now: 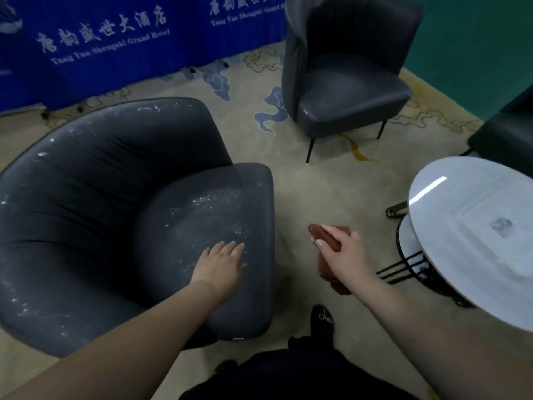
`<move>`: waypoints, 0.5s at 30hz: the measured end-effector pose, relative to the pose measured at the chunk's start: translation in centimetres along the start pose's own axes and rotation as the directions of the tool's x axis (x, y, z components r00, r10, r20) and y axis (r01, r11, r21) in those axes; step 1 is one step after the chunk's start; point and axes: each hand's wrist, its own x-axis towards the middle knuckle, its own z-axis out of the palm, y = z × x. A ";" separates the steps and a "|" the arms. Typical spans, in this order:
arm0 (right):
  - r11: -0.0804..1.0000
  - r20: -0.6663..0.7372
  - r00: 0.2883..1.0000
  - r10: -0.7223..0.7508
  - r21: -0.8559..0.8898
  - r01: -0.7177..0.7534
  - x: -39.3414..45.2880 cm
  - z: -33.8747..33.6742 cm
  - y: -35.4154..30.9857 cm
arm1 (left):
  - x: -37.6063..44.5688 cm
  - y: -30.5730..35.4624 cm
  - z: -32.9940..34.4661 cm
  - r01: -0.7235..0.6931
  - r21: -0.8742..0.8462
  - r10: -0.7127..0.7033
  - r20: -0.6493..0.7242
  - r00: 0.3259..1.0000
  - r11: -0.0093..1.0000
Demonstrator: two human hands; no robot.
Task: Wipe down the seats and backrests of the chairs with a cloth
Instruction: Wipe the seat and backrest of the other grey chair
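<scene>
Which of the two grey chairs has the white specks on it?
The near chair, the one the left hand rests on: white specks dot its seat and rim. The far chair by the blue banner looks clean.
</scene>
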 end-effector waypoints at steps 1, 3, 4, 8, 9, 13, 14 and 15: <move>1.000 0.020 1.000 -0.021 0.006 0.021 1.9 -1.0 0.2 | 0.9 0.9 -0.2 0.043 -0.038 -0.043 0.003 0.999 0.998; 0.997 0.071 0.995 -0.077 0.003 0.077 5.5 -2.9 0.3 | 2.4 2.5 -0.6 0.128 -0.102 -0.129 0.000 0.992 0.986; 0.995 0.100 0.990 -0.101 -0.016 0.103 7.2 -3.7 0.3 | 3.1 3.1 -0.8 0.170 -0.124 -0.171 -0.002 0.985 0.978; 0.978 0.181 0.968 -0.175 -0.083 0.193 12.5 -5.2 -0.7 | 4.4 4.6 -1.1 0.332 -0.199 -0.339 0.003 0.941 0.922; 0.974 0.203 0.961 -0.186 -0.089 0.208 13.6 -5.0 -1.0 | 4.5 4.8 -1.1 0.363 -0.210 -0.370 0.009 0.929 0.908; 0.958 0.285 0.926 -0.248 -0.071 0.279 16.8 -3.0 -2.9 | 4.1 4.3 -1.0 0.458 -0.220 -0.463 0.029 0.886 0.861; 0.953 0.307 0.914 -0.264 -0.064 0.297 17.3 -2.4 -3.5 | 4.1 3.9 -1.0 0.484 -0.224 -0.489 0.040 0.872 0.846; 0.945 0.327 0.899 -0.290 -0.054 0.324 18.0 -1.7 -4.1 | 4.3 3.4 -0.9 0.512 -0.226 -0.515 0.051 0.856 0.829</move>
